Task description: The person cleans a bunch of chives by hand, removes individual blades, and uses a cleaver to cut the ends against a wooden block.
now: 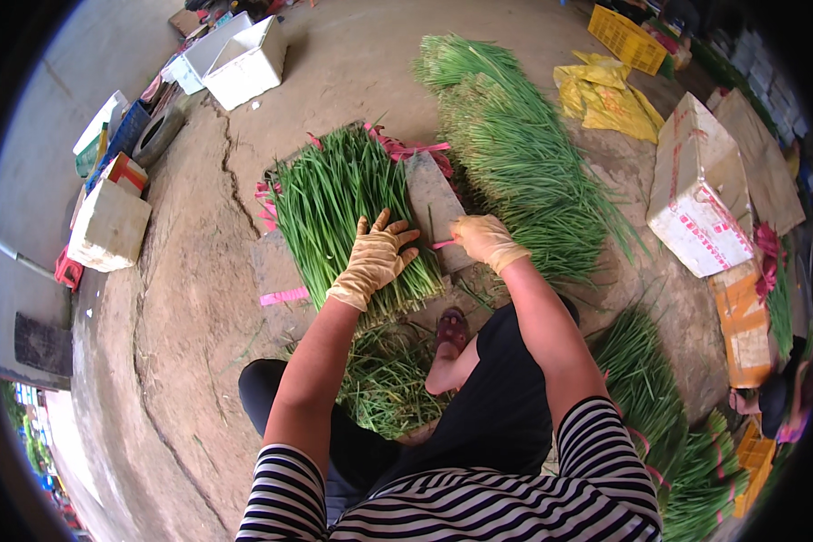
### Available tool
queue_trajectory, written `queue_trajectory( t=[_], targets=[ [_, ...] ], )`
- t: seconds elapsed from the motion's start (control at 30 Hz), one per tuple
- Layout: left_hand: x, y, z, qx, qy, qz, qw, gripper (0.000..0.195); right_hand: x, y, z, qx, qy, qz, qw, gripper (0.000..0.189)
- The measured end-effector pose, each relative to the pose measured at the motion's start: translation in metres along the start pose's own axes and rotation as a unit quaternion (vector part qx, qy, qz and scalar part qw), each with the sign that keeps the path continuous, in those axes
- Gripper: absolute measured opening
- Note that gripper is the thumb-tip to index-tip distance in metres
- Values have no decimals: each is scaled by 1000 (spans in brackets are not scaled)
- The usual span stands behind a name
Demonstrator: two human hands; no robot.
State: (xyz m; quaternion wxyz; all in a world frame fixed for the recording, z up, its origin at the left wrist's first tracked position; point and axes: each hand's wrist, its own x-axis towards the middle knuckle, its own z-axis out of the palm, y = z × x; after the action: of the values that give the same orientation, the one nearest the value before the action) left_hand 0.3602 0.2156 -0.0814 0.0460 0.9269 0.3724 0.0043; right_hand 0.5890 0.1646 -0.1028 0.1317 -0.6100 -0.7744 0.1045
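Note:
A thick bundle of green garlic chives [342, 183] lies in front of me on a flat grey board [428, 186]. My left hand [374, 257], in a pale work glove, presses flat on the bundle near its cut stem ends with the fingers spread. To the right of the board, my gloved right hand [482, 238] pinches the end of a pink strip [442, 244]. Another pink strip end [284, 297] sticks out from the bundle's left side. Whether the two ends join beneath the chives is hidden.
A long heap of loose chives [515, 156] lies at the right. Tied bundles [708, 474] lie by my right side, and trimmings [393, 379] between my feet. White foam boxes [247, 64] stand far left; another foam box [701, 190] and a yellow sack [603, 95] are right.

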Motion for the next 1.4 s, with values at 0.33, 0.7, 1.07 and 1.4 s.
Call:
queue_trajectory(
  t=[0.33,0.7,1.07,1.4],
  targets=[
    [0,2,0,-9,4,3,1000,40,-7,-36,-11,206,4,190,960,25],
    [0,2,0,33,11,27,999,51,-6,-32,39,615,-26,349,707,18],
    [4,2,6,69,2,41,997,32,-15,-39,11,694,-42,181,696,11],
    [4,-1,19,47,37,47,997,31,-36,-41,-35,364,-289,166,870,24]
  ],
)
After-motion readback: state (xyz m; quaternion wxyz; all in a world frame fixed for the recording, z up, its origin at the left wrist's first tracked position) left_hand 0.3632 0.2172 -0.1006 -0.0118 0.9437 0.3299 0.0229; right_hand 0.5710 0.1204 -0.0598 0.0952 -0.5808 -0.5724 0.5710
